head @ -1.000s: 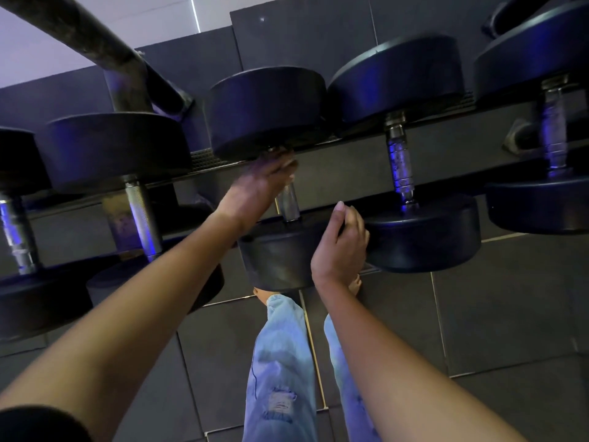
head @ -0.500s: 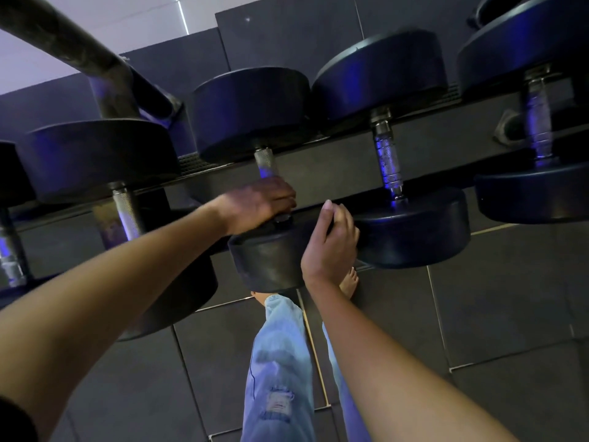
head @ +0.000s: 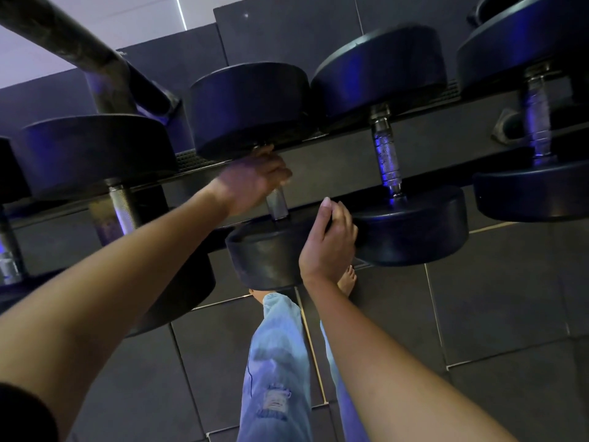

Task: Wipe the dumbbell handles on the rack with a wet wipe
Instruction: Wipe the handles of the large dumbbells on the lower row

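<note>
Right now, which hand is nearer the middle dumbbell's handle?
Left. The left hand grips the handle just under the far head; the right hand holds the edge of the same dumbbell's near head, below and right of the handle, not touching it.

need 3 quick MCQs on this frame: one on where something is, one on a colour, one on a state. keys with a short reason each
1. The right hand grips:
A the near weight of a dumbbell
B a floor tile
C the slanted bar overhead

2. The jeans are:
A black
B light blue
C red

3. The left hand is:
A hanging open at the side
B wrapped round a handle
C flat on the wall

Key:
1 A, its fingers and thumb curl over the rim of the near weight.
2 B, pale blue denim with a rip shows below the arms.
3 B, its fingers close round the upper part of the metal handle.
</note>
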